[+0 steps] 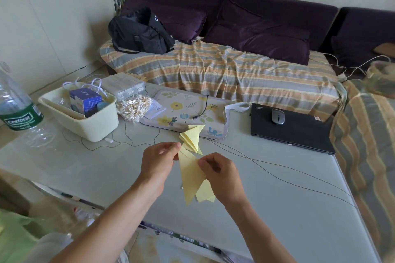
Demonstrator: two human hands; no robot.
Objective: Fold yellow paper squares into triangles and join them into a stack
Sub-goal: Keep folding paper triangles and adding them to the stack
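Observation:
Both hands hold a folded yellow paper triangle [191,177] above the pale table [277,209]. My left hand [159,161] pinches its upper left corner. My right hand [218,172] pinches its right edge. The triangle's long point hangs down toward me. A second yellow folded piece [205,193] shows below and behind it. A stack of joined yellow triangles [191,137] lies on the table just beyond my hands, partly on the floral mat [186,109].
A cream bin [85,126] with a blue box stands at the left, beside a bag of small sticks [133,108] and a large water bottle [17,109]. A black laptop [292,132] with a mouse lies at the right. Thin black cords [277,166] cross the table.

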